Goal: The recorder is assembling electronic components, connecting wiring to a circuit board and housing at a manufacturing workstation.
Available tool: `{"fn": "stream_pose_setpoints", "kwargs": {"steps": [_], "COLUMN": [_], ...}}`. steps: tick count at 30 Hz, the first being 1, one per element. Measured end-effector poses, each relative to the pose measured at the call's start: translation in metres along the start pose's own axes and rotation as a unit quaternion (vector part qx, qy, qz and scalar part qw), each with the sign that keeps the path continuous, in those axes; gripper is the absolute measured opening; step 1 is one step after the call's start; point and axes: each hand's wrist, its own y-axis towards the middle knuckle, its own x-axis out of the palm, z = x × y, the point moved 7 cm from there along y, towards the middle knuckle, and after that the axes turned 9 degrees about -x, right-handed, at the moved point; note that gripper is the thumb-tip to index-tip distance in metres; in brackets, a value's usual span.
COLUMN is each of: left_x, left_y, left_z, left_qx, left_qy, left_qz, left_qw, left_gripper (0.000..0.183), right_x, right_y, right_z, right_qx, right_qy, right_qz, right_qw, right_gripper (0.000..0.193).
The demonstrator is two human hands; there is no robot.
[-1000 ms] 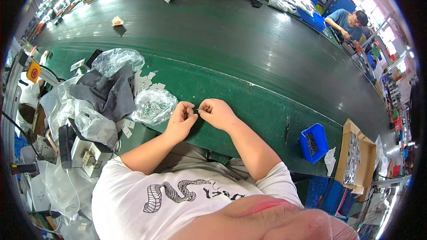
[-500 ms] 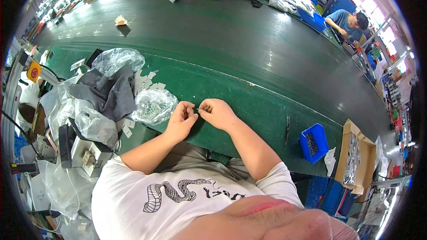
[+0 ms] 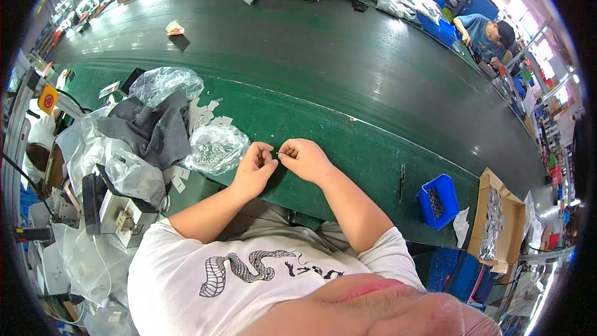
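Observation:
My left hand (image 3: 254, 170) and my right hand (image 3: 305, 160) meet, fingertips nearly touching, just over the green worktable (image 3: 348, 171). The fingers of both are curled and closed. A tiny light speck shows at the right fingertips; it is too small to name, and what the left fingers hold is hidden. Beside my left hand lies a clear plastic bag (image 3: 216, 150) of small metallic pieces. Behind that bag, flat pale grey pieces (image 3: 205, 112) are scattered.
A dark grey cloth (image 3: 152, 127) and plastic bags crowd the left. To the right are a thin dark tool (image 3: 402, 180), a blue bin (image 3: 449, 186) of small dark parts and a cardboard box (image 3: 513, 224). Beyond runs a dark conveyor belt (image 3: 298, 50); co-workers sit across it.
The crumpled scrap and the electronic parts on the belt have shifted slightly right. A co-worker at the far right has moved their arms. My hands have hardly moved.

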Motion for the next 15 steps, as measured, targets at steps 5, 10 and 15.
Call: {"fn": "stream_pose_setpoints", "kwargs": {"steps": [5,10,15], "left_x": [-0.0005,-0.0005,-0.001], "left_y": [-0.0009,-0.0005,-0.0002], "left_z": [0.0018,0.0018,0.001], "left_qx": [-0.008,-0.003,-0.002], "left_qy": [0.016,0.013,0.016], "left_qz": [0.008,0.01,0.008], "left_qw": [1.0,1.0,1.0], "left_gripper": [0.028,0.028,0.028], "right_x": [-0.0006,-0.0004,-0.0005], "right_y": [-0.0001,0.0003,-0.0001], "right_z": [-0.0006,0.0008,-0.0011], "right_qx": [0.001,0.0,0.002], "right_qy": [-0.001,-0.014,0.005], "right_qz": [0.002,0.0,-0.002], "right_qw": [1.0,1.0,1.0], "right_gripper": [0.015,0.015,0.015]}}
